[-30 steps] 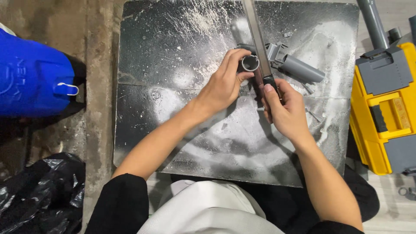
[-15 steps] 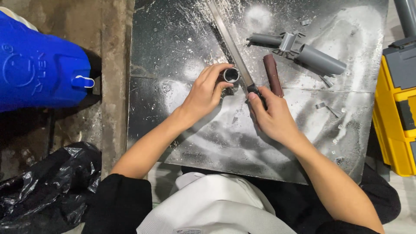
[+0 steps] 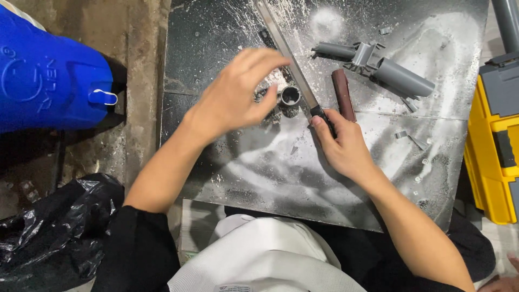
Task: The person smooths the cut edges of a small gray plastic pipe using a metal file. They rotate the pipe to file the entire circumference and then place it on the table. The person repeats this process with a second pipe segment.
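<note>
Nearest the camera, a white garment [image 3: 270, 259] and black sleeves [image 3: 138, 249] filled the bottom edge, with both bare forearms reaching up over a dark, dust-smeared worktop [image 3: 259, 178].

The right hand [image 3: 346, 148] rested on the worktop right of centre, its fingers [image 3: 324, 120] clamped together round the black handle end of a long flat metal blade [image 3: 284, 48]. The blade ran from that grip diagonally up and to the left, toward the far edge of the worktop.

The left hand [image 3: 235, 94] hovered above the surface, blurred, with its fingers apart and holding nothing. Its thumb tip pointed at a short grey pipe ring [image 3: 290, 95], which stood on end with its open bore facing up. The ring sat just left of the blade, close against it; whether the two touched I could not tell. White powder lay thick around it.

Just right of the blade lay a dark reddish-brown rod [image 3: 343, 93], near the right hand's fingertips. Farther back and right was a grey pipe fitting [image 3: 378, 67] with branching tubes, and small grey offcuts [image 3: 408, 138] were scattered toward the right edge.

Off the worktop, a black plastic bag [image 3: 48, 232] lay at the lower left, a blue container [image 3: 48, 70] stood at the far left, and a yellow and grey toolbox [image 3: 494, 135] sat at the right.
</note>
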